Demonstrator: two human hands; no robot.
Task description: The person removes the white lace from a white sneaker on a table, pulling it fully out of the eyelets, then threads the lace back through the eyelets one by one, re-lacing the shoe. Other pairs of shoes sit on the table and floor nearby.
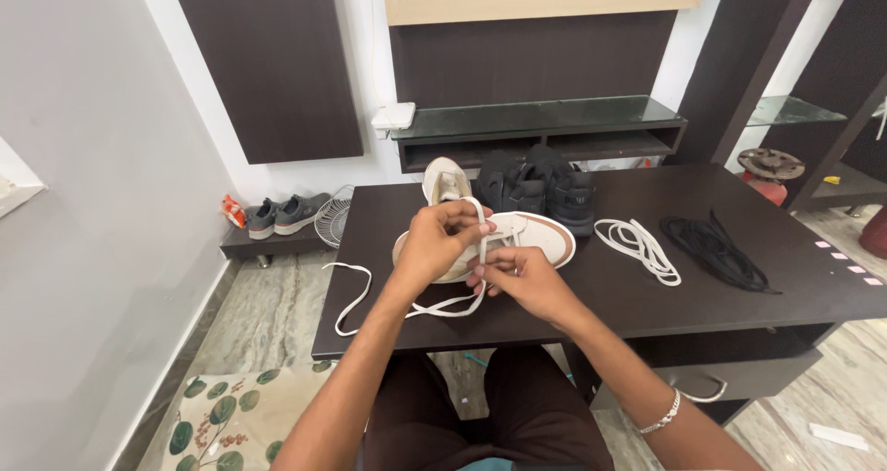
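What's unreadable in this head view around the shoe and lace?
- White sneaker: eyelets and tongue hidden behind left hand and right hand.
- White shoelace: its path through the shoe is covered by the fingers.
- Second white sneaker: mostly hidden behind the hands.
- Black shoes: too dark to tell how many.

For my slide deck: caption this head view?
Both hands, left and right, thread a white lace through a white sneaker on a dark table.
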